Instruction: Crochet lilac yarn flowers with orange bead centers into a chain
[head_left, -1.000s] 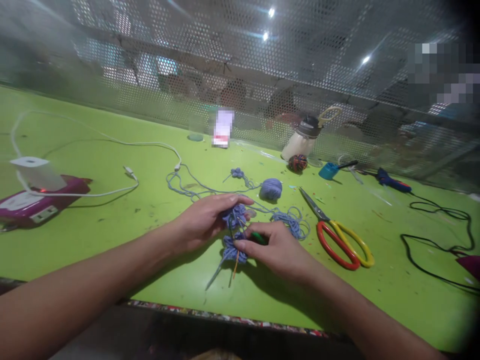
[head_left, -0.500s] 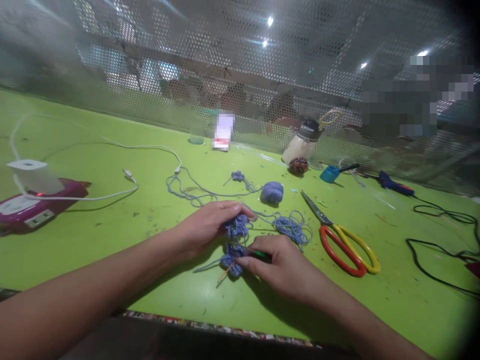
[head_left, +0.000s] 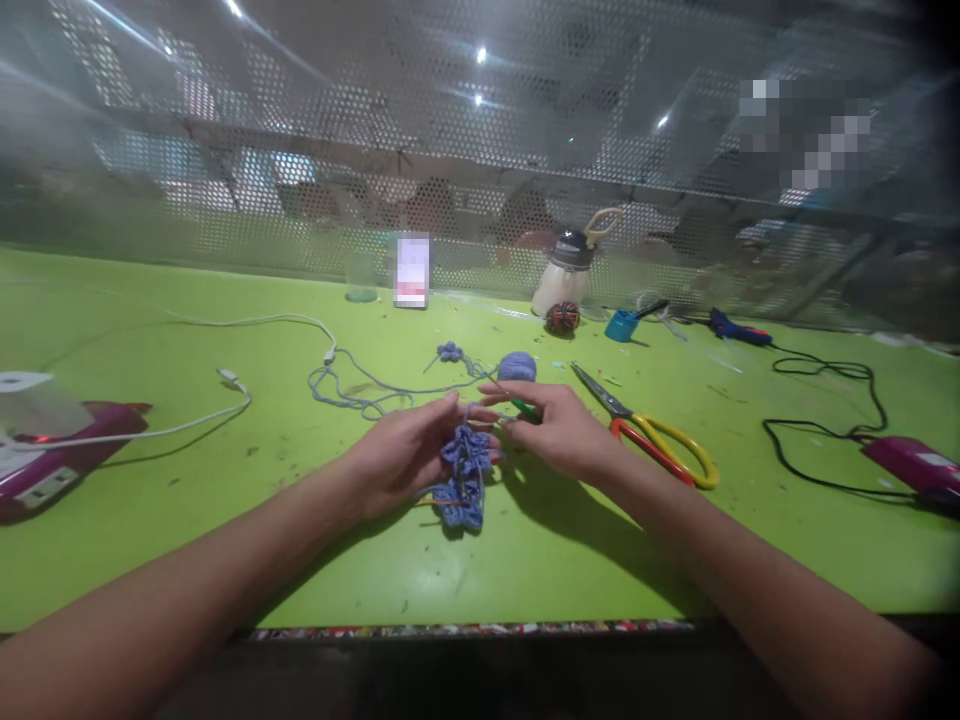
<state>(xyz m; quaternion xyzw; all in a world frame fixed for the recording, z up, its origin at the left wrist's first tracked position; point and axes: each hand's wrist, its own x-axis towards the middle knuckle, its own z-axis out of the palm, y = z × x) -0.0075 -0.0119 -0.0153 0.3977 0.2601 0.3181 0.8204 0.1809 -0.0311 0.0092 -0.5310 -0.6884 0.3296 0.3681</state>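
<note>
My left hand (head_left: 401, 450) pinches the top of a blue-purple crochet piece (head_left: 466, 455), which hangs below its fingers in petal-like lumps. A thin orange-brown strand or stick (head_left: 439, 502) lies across its lower part. Just beside, my right hand (head_left: 562, 430) is closed round a crochet hook with a green handle (head_left: 527, 410). The hook's thin tip points left, close to the left fingertips; whether it sits in a stitch I cannot tell. Behind the right fingers rests a blue-purple yarn ball (head_left: 517, 366). Farther back lies a small crochet flower (head_left: 450, 351) with loose yarn.
Scissors (head_left: 652, 440) lie right of my right hand, partly behind it. A bottle (head_left: 562, 275), a multicoloured ball (head_left: 562, 319), a blue pot (head_left: 621, 325), a glue gun (head_left: 739, 330) and a phone (head_left: 412, 272) stand farther back. At left is a purple power strip (head_left: 71, 460) with white cable.
My right hand has moved up with the hook, from the piece's lower part to near its top. The pile of loose yarn is now hidden behind it. The view has shifted and levelled.
</note>
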